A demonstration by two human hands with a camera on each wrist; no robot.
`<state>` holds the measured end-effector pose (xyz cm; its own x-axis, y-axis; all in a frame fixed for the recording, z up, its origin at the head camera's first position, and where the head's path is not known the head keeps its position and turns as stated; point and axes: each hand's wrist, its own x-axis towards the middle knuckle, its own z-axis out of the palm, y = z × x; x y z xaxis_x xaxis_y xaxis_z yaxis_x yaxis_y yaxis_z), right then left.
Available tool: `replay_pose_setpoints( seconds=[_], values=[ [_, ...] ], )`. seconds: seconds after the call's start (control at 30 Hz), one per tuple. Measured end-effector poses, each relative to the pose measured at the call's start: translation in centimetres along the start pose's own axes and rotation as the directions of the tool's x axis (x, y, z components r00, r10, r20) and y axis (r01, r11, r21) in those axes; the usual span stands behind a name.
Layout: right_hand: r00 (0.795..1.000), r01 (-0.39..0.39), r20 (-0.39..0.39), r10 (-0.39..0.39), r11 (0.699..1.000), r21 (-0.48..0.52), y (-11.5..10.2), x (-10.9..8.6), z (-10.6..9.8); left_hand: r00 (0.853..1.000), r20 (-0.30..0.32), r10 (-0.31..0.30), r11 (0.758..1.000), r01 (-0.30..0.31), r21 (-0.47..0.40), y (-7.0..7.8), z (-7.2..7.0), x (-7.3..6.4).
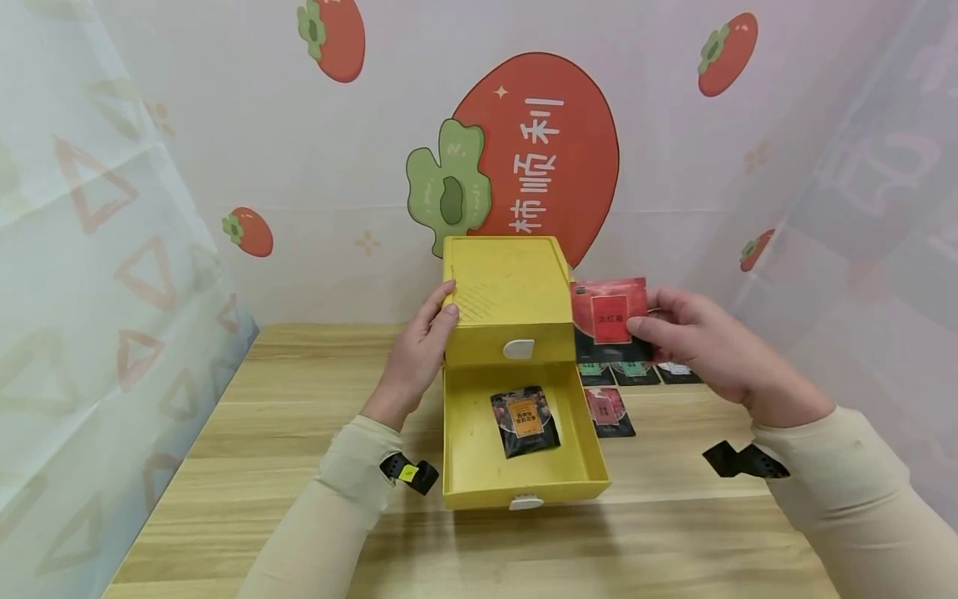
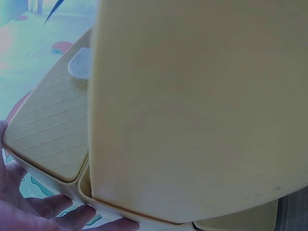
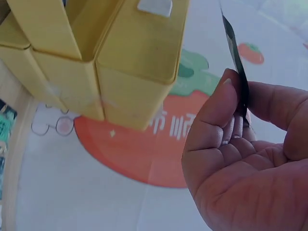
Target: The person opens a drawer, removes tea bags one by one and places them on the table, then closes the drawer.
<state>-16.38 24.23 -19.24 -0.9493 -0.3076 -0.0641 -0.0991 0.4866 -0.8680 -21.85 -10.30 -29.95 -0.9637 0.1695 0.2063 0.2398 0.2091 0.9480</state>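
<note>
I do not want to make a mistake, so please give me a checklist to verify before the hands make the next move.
1. Right hand pinches the red-topped packet: ok.
2. Left hand touches the yellow box: ok, at its left side.
3. Lower drawer pulled out: ok.
4. Bare floor in that drawer: ok, around the orange-labelled packet.
5. Table packets fully visible: not ok, some are partly hidden.
6. Red-topped packet sealed: cannot tell.
</note>
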Motion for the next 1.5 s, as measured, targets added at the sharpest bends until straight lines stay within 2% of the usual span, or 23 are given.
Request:
replay_pose_setpoints(
  seconds=[0.1, 0.23, 0.43, 0.77, 1.03, 1.23, 1.5],
  values=[
    [0.998, -0.020, -0.052, 0.023, 0.999, 0.047, 1.1, -0.2, -1.3, 1.000, 0.001, 0.004, 1.000, -0.004, 0.002, -0.1, 0.2, 0.1],
    [0.991, -0.072, -0.109, 0.078, 0.996, 0.056, 2.3, -0.2, -2.6, 1.000, -0.004, 0.002, 1.000, -0.002, 0.000, -0.3, 0.2, 0.2],
    [0.977, -0.158, -0.137, 0.162, 0.987, 0.039, 4.5, 0.4, -3.6, 1.000, -0.002, 0.002, 1.000, -0.002, -0.017, -0.5, 0.0, 0.1],
    [0.944, -0.305, -0.115, 0.309, 0.951, 0.049, 9.9, 1.6, -4.5, 1.000, -0.003, 0.016, 1.000, -0.016, -0.023, -0.6, -0.1, 0.2],
    [0.890, -0.447, -0.088, 0.447, 0.894, 0.023, 13.8, 1.7, -4.8, 1.000, 0.006, 0.024, 0.999, -0.024, -0.020, -0.3, 0.0, 0.1],
    [0.865, -0.496, -0.078, 0.496, 0.868, 0.019, 15.7, 1.4, -4.6, 1.000, 0.008, 0.019, 1.000, -0.018, -0.025, -0.4, 0.0, 0.2],
    [0.848, -0.528, -0.035, 0.529, 0.848, 0.044, 17.4, 1.3, -3.7, 1.000, 0.010, 0.018, 0.999, -0.017, -0.033, -0.4, 0.0, 0.2]
  ],
)
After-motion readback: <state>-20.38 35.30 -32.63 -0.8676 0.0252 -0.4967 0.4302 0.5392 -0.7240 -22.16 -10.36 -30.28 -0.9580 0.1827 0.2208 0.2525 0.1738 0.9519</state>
